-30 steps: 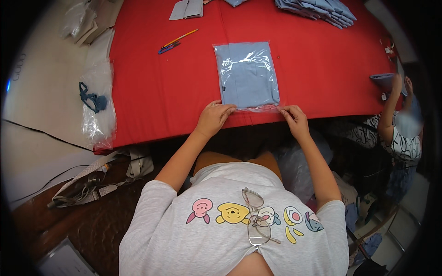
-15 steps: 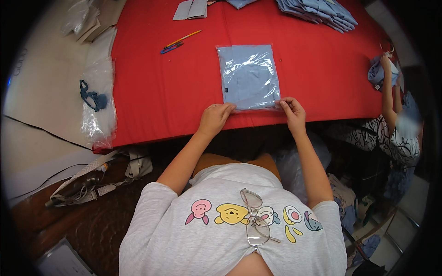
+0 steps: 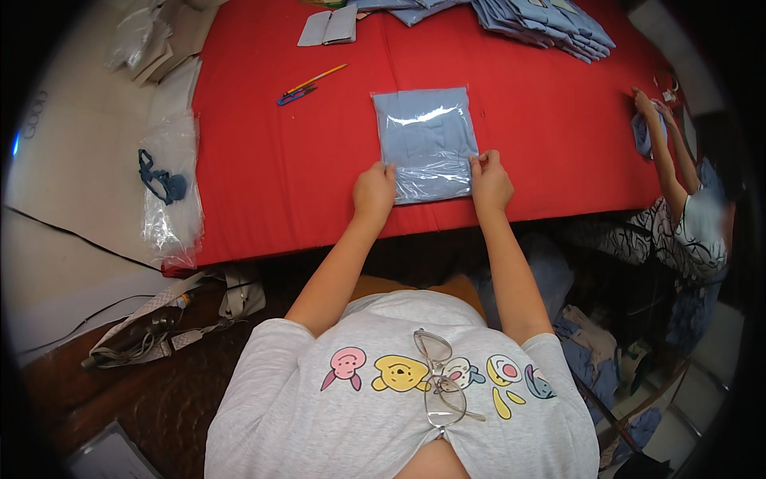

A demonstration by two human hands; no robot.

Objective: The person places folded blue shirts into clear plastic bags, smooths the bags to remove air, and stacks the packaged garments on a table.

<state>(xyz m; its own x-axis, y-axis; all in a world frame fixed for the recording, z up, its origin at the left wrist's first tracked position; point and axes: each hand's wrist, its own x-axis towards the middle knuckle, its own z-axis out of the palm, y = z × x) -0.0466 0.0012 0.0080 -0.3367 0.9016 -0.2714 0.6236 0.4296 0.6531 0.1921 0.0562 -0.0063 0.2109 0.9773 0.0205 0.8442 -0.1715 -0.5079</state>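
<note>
A folded light-blue garment in a clear plastic bag [image 3: 424,132] lies on the red-covered table [image 3: 279,184] in front of me. At the bag's left edge, near its lower corner, my left hand [image 3: 373,191] is closed, with the edge pinched between thumb and fingers. My right hand [image 3: 491,184] pinches the opposite edge at about the same height. Light glints off the plastic, and creases run across the bag's lower part between my hands.
Stacked blue garments [image 3: 546,28] lie at the far right, near an open notebook [image 3: 329,25]. A yellow pencil [image 3: 315,78] and blue thread snips [image 3: 297,96] rest left of the bag. Clear plastic bags [image 3: 171,219] line the left edge. Another person's arms [image 3: 666,152] handle blue cloth at right.
Both hands have moved from the bag's near corners up along its side edges. The bag's near end now lies flat, without the label showing. The other person's hands have shifted.
</note>
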